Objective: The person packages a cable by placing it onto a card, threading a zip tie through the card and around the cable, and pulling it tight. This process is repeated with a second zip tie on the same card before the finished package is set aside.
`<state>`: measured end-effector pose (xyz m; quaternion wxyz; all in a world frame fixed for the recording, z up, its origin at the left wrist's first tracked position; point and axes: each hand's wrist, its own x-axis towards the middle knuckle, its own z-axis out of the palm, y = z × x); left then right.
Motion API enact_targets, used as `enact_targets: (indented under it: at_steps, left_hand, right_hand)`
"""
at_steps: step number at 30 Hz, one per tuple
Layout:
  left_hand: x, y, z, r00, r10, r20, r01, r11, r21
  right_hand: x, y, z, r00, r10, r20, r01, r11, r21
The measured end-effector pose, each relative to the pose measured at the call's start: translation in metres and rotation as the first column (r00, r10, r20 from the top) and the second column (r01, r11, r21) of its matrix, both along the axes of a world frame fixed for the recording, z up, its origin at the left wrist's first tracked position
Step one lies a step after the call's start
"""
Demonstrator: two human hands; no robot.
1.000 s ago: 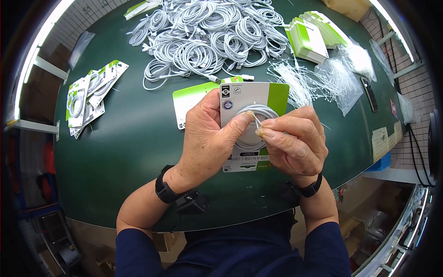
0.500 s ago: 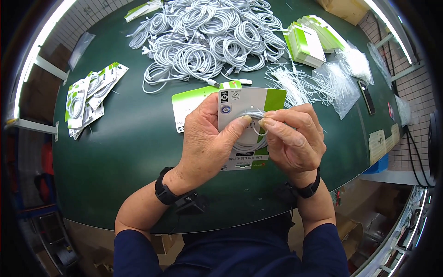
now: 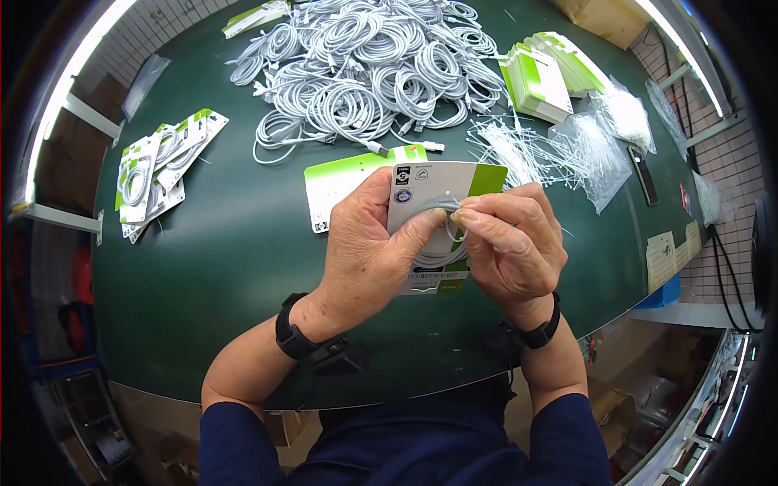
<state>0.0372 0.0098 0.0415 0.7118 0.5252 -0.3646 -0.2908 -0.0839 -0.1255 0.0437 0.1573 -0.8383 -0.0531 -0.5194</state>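
My left hand (image 3: 365, 247) grips a white and green cardboard packaging card (image 3: 446, 176), held tilted above the table, its thumb pressing a coiled white cable (image 3: 442, 259) against the card's face. The fingers of my right hand (image 3: 519, 247) are pinched together at the coil's upper edge, close to the left thumb. From that pinch a thin white cable tie (image 3: 455, 235) curves down in a small loop. The fingertips hide its end. Beneath the held card, partly covered, another green and white card (image 3: 348, 174) lies flat on the table.
A heap of coiled white cables (image 3: 356, 73) covers the table's far middle. Loose cable ties (image 3: 519, 150), a plastic bag (image 3: 604, 178) and stacked cards (image 3: 539, 85) lie to the right, near a phone (image 3: 643, 174). Carded cables (image 3: 142, 182) lie at the left on the green table (image 3: 211, 275).
The card has tipped, so its near end looks shorter, and has shifted slightly right. My right hand has moved slightly left, still pinching at the coil.
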Motion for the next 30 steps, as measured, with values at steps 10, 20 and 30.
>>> enact_targets:
  at_steps: [10, 20, 30]
  left_hand:
    - [-0.002, -0.002, -0.001, 1.000, 0.022, -0.014, -0.022, 1.000, -0.007]
    - [0.001, 0.004, -0.003, 0.998, 0.045, 0.052, -0.045, 0.999, 0.008]
    - [0.002, 0.001, -0.002, 0.971, 0.053, 0.234, -0.072, 0.995, 0.072]
  right_hand:
    - [0.000, 0.000, 0.000, 1.000, 0.027, -0.011, -0.027, 1.000, -0.001]
    - [0.008, 0.000, -0.002, 0.999, 0.045, -0.024, -0.044, 0.998, 0.051]
    - [0.007, -0.011, -0.013, 0.996, 0.070, 0.063, -0.073, 0.997, 0.037]
